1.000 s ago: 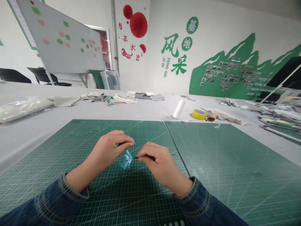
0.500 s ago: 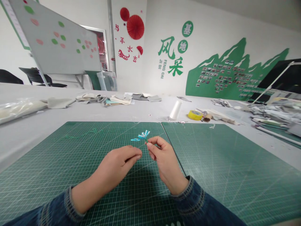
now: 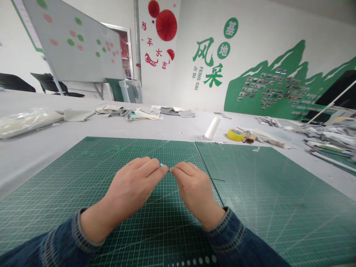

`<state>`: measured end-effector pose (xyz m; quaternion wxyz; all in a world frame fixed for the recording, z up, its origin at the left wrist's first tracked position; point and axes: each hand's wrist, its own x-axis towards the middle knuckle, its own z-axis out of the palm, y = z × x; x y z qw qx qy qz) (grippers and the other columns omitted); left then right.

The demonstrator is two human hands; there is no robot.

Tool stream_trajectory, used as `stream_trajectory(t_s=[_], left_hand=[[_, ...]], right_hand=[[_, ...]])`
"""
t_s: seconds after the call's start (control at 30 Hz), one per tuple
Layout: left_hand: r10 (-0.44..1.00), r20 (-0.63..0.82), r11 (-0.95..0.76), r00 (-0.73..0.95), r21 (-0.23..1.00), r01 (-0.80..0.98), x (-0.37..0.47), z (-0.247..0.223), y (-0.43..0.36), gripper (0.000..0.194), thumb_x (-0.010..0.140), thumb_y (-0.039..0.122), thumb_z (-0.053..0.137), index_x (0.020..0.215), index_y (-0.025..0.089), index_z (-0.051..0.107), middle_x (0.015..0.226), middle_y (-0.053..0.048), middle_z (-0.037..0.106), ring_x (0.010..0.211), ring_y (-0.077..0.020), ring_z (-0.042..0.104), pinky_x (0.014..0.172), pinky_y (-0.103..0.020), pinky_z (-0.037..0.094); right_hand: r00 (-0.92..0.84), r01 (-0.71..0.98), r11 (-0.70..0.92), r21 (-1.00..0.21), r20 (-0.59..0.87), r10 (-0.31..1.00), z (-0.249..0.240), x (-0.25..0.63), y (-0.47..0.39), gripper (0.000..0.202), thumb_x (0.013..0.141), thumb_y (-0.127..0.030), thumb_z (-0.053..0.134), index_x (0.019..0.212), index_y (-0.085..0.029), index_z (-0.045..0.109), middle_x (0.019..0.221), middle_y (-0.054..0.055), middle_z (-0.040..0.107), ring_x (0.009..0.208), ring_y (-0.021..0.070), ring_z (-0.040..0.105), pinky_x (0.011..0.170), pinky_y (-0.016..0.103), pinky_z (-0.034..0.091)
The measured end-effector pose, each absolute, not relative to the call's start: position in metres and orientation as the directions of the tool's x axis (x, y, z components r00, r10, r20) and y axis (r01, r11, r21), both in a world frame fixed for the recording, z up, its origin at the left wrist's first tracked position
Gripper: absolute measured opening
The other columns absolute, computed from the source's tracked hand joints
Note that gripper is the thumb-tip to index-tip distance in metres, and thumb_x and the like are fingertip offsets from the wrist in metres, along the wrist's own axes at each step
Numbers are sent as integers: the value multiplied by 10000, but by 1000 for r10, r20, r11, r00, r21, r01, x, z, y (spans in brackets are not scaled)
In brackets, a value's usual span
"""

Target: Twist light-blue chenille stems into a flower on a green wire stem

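Note:
Over the green cutting mats (image 3: 111, 226), my left hand (image 3: 136, 181) is closed around a small blue and white looped piece (image 3: 161, 165), of which only a bit shows above the fingers. My right hand (image 3: 191, 185) pinches a thin dark green stem (image 3: 218, 180), whose free end sticks out to the right past the knuckles. The fingertips of both hands face each other, a small gap apart, with a short stretch of stem between them. Most of the blue piece is hidden by my left fingers.
Beyond the mats stand a white thread cone (image 3: 213, 128) and a yellow tape roll (image 3: 235, 135). Fabric scraps (image 3: 147, 113) lie along the back, a plastic-wrapped bundle (image 3: 27, 122) at the left, and piled cloth (image 3: 333, 133) at the right. Green thread (image 3: 116, 148) lies on the left mat.
My left hand has closed over the blue piece, which my right hand held up before. The stem now lies sideways, its end showing right of my right hand. The view has shifted slightly.

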<state>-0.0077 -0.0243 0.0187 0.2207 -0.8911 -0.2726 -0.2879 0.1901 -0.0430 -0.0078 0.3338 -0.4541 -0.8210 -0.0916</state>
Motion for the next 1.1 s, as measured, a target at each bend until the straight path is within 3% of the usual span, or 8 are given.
stream_trajectory(t_s=[0.1,0.2,0.37,0.47,0.6,0.83,0.97,1.1], left_hand=[[472,656,-767,590,-24,641,-15,18,-11,213,980,189,494,983,175,707,795,-35,617,752,-182,575,682,-319,472],[608,601,-750,518,221,623,-21,16,3,199,972,258,539,952,207,730,812,-19,638,771,-162,598,699,-299,471],[759,354,-614,547,670,418,-28,11,18,165,925,242,580,876,210,734,863,-9,724,819,-155,664,767,-295,514],[781,277,-517,559,789,331,-23,7,15,180,921,265,568,887,191,728,879,-28,746,826,-173,678,752,-311,533],[766,274,-524,582,791,316,-9,3,4,185,915,282,578,848,186,721,831,-21,745,794,-176,677,734,-314,535],[718,408,-661,564,653,369,5,4,-12,160,925,214,581,884,218,735,843,9,754,777,-140,688,726,-258,526],[691,471,-714,548,560,420,10,1,-19,160,941,199,572,925,231,729,868,19,748,786,-128,684,727,-246,529],[623,567,-777,539,371,508,13,-2,-30,179,967,208,525,967,214,704,843,-8,720,761,-143,664,700,-266,530]], right_hand=[[-485,742,662,-101,601,635,-5,191,-44,281,989,-108,426,925,-160,695,886,80,688,782,208,550,729,347,472],[-490,678,710,-190,604,629,-3,189,-46,296,985,-88,419,952,-171,702,912,74,695,811,197,574,745,342,487],[-267,457,669,-587,627,732,3,185,-48,196,940,-118,542,913,-219,708,862,29,667,794,164,603,718,311,492],[-79,328,525,-785,531,844,4,184,-46,127,863,-133,632,797,-218,699,737,-6,607,673,144,538,614,290,434],[99,62,274,-960,279,955,-1,185,-41,31,803,-219,677,776,-205,682,605,-41,523,532,112,416,489,256,321],[161,-203,121,-972,89,983,-5,182,-38,116,741,-271,724,786,-177,672,597,-47,531,493,85,373,465,239,275],[166,-119,137,-983,116,979,-7,184,-37,91,771,-268,701,797,-186,672,568,-59,494,486,97,385,461,245,292],[197,271,296,-916,354,914,-8,186,-39,51,816,-191,650,772,-206,672,654,-17,590,605,152,527,555,285,407]])
